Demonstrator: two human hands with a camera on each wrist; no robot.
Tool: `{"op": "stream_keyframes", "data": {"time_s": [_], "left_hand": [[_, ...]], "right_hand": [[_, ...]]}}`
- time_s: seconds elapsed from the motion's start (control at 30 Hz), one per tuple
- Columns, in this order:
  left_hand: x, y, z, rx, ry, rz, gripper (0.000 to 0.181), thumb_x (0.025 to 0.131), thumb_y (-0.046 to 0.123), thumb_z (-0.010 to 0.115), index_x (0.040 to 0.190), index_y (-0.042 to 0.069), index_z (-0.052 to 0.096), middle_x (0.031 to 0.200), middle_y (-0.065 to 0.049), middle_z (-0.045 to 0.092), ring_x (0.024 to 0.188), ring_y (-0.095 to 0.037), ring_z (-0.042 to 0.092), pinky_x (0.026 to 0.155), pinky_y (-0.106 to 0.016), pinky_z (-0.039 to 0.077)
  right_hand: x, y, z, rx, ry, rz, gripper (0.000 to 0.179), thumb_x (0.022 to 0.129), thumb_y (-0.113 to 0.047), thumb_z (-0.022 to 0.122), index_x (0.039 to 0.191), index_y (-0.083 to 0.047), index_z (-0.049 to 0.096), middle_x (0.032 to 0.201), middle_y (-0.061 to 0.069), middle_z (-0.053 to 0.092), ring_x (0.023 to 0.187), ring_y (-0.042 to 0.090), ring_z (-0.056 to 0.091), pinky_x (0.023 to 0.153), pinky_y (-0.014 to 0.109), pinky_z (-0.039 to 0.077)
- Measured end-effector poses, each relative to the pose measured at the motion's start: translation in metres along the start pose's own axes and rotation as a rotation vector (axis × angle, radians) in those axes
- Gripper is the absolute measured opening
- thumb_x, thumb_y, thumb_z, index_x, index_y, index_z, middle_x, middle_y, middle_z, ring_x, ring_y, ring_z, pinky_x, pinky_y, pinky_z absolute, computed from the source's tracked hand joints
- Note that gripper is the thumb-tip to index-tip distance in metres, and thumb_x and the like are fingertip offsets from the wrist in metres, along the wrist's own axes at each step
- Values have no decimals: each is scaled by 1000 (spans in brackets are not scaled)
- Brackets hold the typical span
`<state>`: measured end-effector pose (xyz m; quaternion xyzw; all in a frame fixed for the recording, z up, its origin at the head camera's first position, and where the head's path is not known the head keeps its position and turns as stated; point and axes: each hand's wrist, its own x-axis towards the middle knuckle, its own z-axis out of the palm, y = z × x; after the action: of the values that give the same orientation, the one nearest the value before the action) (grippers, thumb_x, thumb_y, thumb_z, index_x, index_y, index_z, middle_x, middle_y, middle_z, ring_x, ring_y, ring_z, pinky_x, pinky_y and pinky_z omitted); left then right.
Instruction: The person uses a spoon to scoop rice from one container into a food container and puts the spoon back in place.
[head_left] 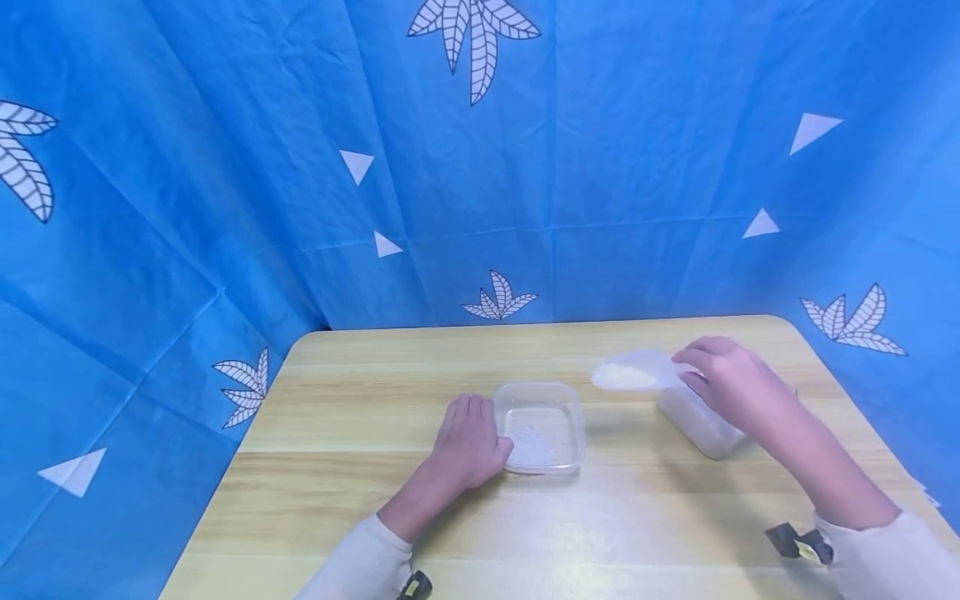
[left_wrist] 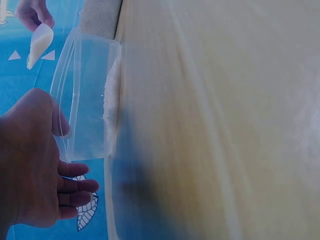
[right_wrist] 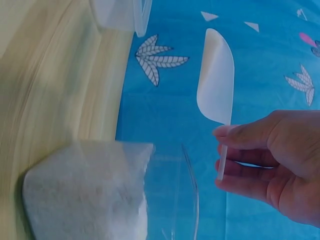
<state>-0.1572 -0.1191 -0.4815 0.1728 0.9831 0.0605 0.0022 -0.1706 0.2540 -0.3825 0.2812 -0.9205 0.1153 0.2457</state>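
My right hand pinches the thin handle of a white plastic scoop between thumb and fingers. White grains lie in its bowl, held above the table between two containers. At the middle, my left hand grips the left side of a square clear plastic container, thumb at the rim and fingers outside the wall. A thin layer of white grains covers part of that container's floor. Below the right hand stands a second clear container, filled much deeper with white grains and partly hidden in the head view.
Both containers stand on a light wooden table with rounded far corners. A blue cloth with white leaves and triangles hangs behind and beside it. Dark wrist straps sit at the white sleeves.
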Motion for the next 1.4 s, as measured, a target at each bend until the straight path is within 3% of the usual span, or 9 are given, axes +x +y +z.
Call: {"op": "stream_keyframes", "data": {"time_s": [0.17, 0.4, 0.53, 0.9, 1.4], "left_hand": [[0, 0, -1, -2, -6, -4, 43, 90, 37, 46, 109, -1, 53, 99, -9, 48, 97, -25, 40, 99, -42, 39], [-1, 0, -3, -10, 0, -2, 41, 88, 36, 48, 107, 0, 53, 98, -9, 48, 96, -25, 40, 96, -42, 39], [-1, 1, -2, -16, -1, -4, 41, 88, 36, 47, 106, 0, 53, 98, -9, 48, 96, -26, 40, 96, -41, 39], [0, 0, 0, -12, -4, -7, 38, 88, 37, 46, 104, 2, 52, 97, -8, 47, 96, -25, 40, 95, -41, 38], [0, -1, -1, -10, -11, -8, 41, 89, 38, 46, 107, 2, 52, 98, -8, 47, 97, -25, 40, 97, -41, 39]], "right_hand": [[5, -9, 9, 8, 3, -48, 29, 69, 9, 84, 97, 3, 76, 94, 21, 74, 90, 41, 71, 79, 54, 59], [10, -27, 15, 45, -131, 23, 24, 84, 3, 76, 108, 1, 75, 106, 21, 73, 103, 40, 69, 90, 54, 58], [11, -34, 22, 53, -153, 43, 23, 88, -2, 74, 111, 0, 75, 110, 19, 73, 107, 38, 68, 93, 53, 58], [15, -44, 43, 19, -52, -33, 21, 79, 3, 80, 100, -1, 77, 98, 17, 73, 94, 34, 70, 82, 45, 61], [18, -51, 64, -55, 2, -119, 23, 77, 2, 82, 99, -1, 77, 99, 15, 74, 94, 31, 69, 78, 40, 61]]}}
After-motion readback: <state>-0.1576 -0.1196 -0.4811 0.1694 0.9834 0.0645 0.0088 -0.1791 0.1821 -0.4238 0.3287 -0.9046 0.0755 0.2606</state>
